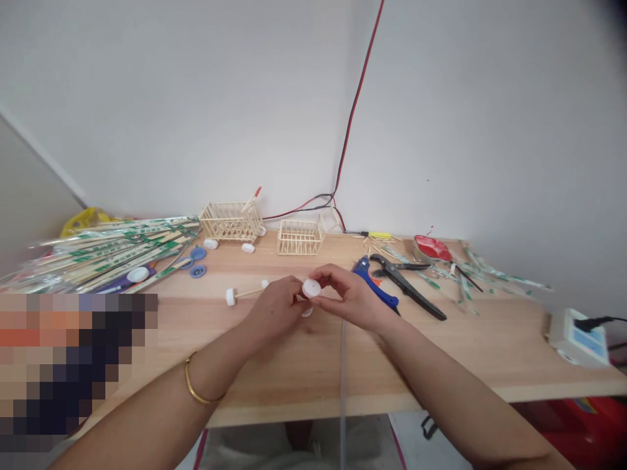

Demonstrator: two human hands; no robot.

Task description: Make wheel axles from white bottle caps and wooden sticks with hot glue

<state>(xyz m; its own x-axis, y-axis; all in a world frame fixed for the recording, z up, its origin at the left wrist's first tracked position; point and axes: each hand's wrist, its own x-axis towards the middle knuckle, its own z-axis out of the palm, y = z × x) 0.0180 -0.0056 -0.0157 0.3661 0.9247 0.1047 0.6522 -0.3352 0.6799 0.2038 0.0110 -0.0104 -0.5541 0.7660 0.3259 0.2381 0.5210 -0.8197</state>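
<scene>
A white bottle cap with a small mark at its centre faces me, pinched between thumb and fingers of my right hand. My left hand is closed right beside it, its fingertips against or just behind the cap's left edge; what those fingers grip is hidden. Below the fingertips shows a second white cap. Left of my hands, a thin wooden stick with white caps at its ends lies on the wooden table. Behind are a stick-built cart on white cap wheels and a smaller stick-built box.
On the right lie a blue glue gun, black-handled pliers, a red-topped container and torn wrappers. Packaged chopsticks and blue caps are on the left. A white power box stands at the right edge.
</scene>
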